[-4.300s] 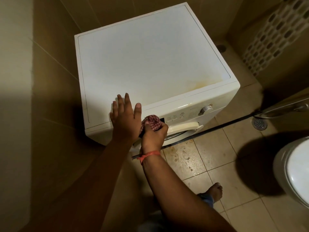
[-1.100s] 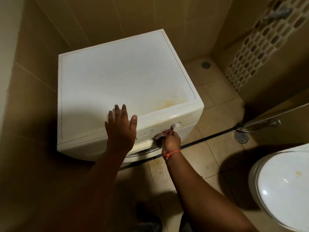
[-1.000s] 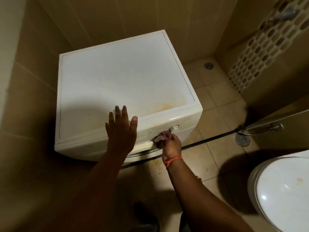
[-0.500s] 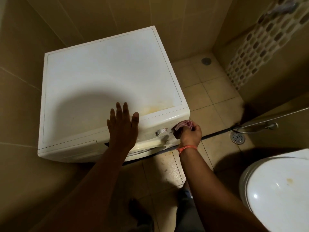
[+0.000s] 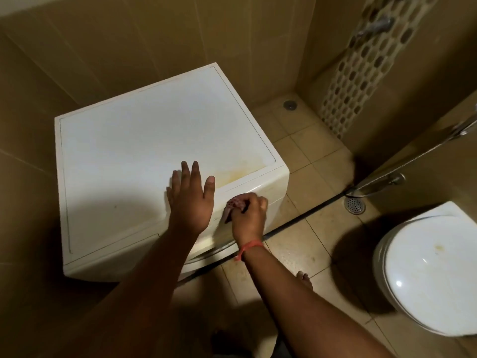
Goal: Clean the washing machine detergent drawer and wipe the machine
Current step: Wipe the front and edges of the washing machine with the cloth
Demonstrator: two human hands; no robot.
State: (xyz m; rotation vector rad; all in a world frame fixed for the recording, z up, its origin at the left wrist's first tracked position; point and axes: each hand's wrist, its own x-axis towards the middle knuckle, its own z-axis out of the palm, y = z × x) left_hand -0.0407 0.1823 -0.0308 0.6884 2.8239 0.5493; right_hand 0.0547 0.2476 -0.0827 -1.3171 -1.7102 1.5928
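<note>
Against machine front (image 5: 268,188), bunched cloth (image 5: 233,205)

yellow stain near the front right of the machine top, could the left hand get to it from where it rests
Probably yes. The left hand lies flat on the washing machine top, and the yellow stain sits just right of its thumb with bare surface between. The right hand, holding the cloth, works lower on the front panel.
</note>
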